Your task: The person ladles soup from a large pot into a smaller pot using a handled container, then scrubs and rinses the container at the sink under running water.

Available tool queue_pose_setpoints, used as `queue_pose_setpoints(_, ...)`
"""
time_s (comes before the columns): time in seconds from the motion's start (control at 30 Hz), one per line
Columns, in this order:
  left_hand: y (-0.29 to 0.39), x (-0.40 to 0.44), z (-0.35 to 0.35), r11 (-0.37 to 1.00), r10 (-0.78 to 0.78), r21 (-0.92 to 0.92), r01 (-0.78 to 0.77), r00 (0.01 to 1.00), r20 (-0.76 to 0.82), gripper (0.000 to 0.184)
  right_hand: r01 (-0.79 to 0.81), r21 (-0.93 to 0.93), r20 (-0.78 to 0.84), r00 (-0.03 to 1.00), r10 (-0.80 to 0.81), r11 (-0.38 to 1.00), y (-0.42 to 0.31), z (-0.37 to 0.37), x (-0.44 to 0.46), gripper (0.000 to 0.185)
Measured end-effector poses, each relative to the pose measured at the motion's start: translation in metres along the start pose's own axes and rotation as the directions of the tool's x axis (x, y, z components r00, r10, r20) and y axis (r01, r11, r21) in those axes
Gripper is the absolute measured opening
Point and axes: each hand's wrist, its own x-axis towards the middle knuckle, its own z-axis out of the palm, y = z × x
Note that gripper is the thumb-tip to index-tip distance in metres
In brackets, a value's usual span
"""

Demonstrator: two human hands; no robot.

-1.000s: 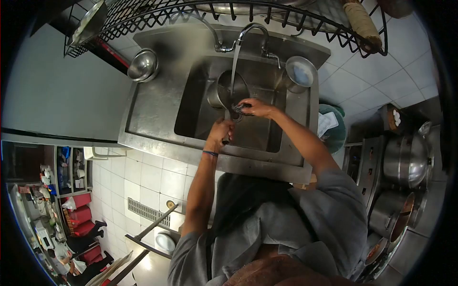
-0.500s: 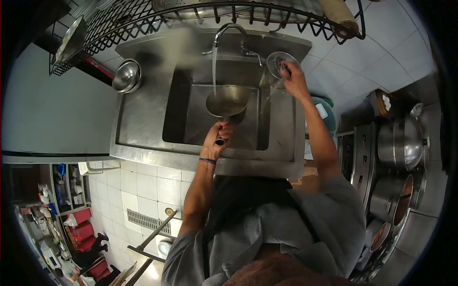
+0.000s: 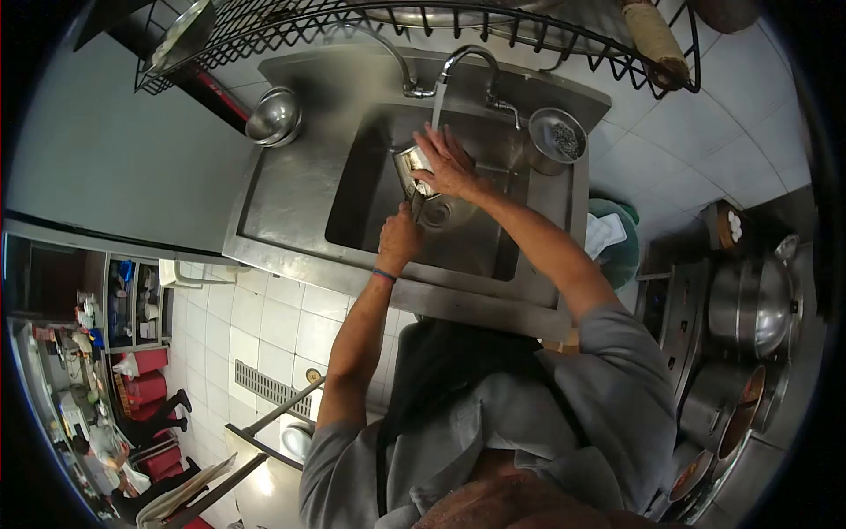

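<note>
My left hand (image 3: 401, 238) is closed round the handle of a metal pan (image 3: 411, 165) inside the steel sink (image 3: 352, 212). The pan is tilted, and part of it lies hidden behind my right hand (image 3: 448, 164). That hand is spread, fingers apart, over the pan under the water stream (image 3: 438, 106) from the curved faucet (image 3: 470, 50). A dark wire scrubber (image 3: 564, 137) rests in a metal pot (image 3: 550, 162) on the sink's right ledge.
Stacked metal bowls (image 3: 274, 116) sit on the left counter. A black wire rack (image 3: 352, 22) hangs above. To the right are a green bin (image 3: 627, 264) and large pots (image 3: 749, 304). A squeegee pole (image 3: 286, 407) and a person (image 3: 110, 458) are at lower left.
My right hand has left the pot at the right and moved back over the pan. The scrubber now lies in that pot. The pan has turned and sits lower in the sink.
</note>
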Motion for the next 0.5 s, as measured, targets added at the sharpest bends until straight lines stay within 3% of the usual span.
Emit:
queue_pose_setpoints(0.03,-0.003,-0.001,-0.003,0.999,0.027,-0.036,-0.029,0.999,-0.035,0.046,0.06,-0.144,-0.048,0.997,-0.067,0.988,-0.009,-0.004,0.007,0.063)
queue_pose_setpoints(0.07,-0.005,-0.004,-0.008,0.997,0.003,-0.079,-0.007,0.999,-0.046,0.046,0.017,-0.07,0.071,0.997,-0.012,0.997,0.002,0.012,0.015,0.078)
queue_pose_setpoints(0.13,-0.012,-0.015,-0.016,0.986,-0.045,-0.162,0.037,0.998,-0.05,0.047,-0.242,0.268,0.258,0.951,0.173,0.932,0.012,0.014,0.038,0.08)
queue_pose_setpoints(0.17,-0.016,-0.021,-0.018,0.976,-0.028,-0.219,0.013,0.997,-0.067,0.043,-0.386,0.403,0.376,0.896,0.235,0.83,0.017,0.016,0.046,0.082)
queue_pose_setpoints(0.2,-0.02,-0.025,-0.018,0.961,-0.011,-0.277,-0.013,0.996,-0.085,0.04,-0.546,0.589,0.568,0.804,0.176,0.596,0.027,0.017,0.055,0.087)
queue_pose_setpoints(0.23,-0.022,-0.029,-0.019,0.942,0.008,-0.333,-0.043,0.994,-0.107,0.037,-0.654,0.523,0.694,0.699,0.172,0.547,0.036,0.014,0.057,0.085)
queue_pose_setpoints(0.3,-0.016,-0.038,-0.03,0.816,-0.095,-0.557,0.15,0.987,0.128,0.034,-0.821,0.34,0.886,0.443,0.136,0.458,0.046,-0.013,0.068,0.081)
queue_pose_setpoints(0.33,-0.013,-0.042,-0.034,0.726,-0.118,-0.638,0.254,0.961,0.249,0.032,-0.872,0.277,0.906,0.377,0.191,0.404,0.058,-0.01,0.064,0.078)
queue_pose_setpoints(0.43,-0.01,-0.046,-0.025,0.466,-0.108,-0.822,0.327,0.943,0.314,0.022,-0.84,0.477,0.878,0.472,0.085,-0.259,0.109,0.031,0.017,0.077)
queue_pose_setpoints(0.47,-0.005,-0.043,-0.026,0.389,-0.13,-0.839,0.38,0.924,0.359,0.019,-0.838,0.445,0.895,0.404,0.189,-0.317,0.091,0.017,0.018,0.078)
queue_pose_setpoints(0.5,0.002,-0.04,-0.029,0.305,-0.146,-0.849,0.432,0.902,0.406,0.017,-0.837,0.432,0.902,0.396,0.171,-0.336,0.093,0.018,0.02,0.077)
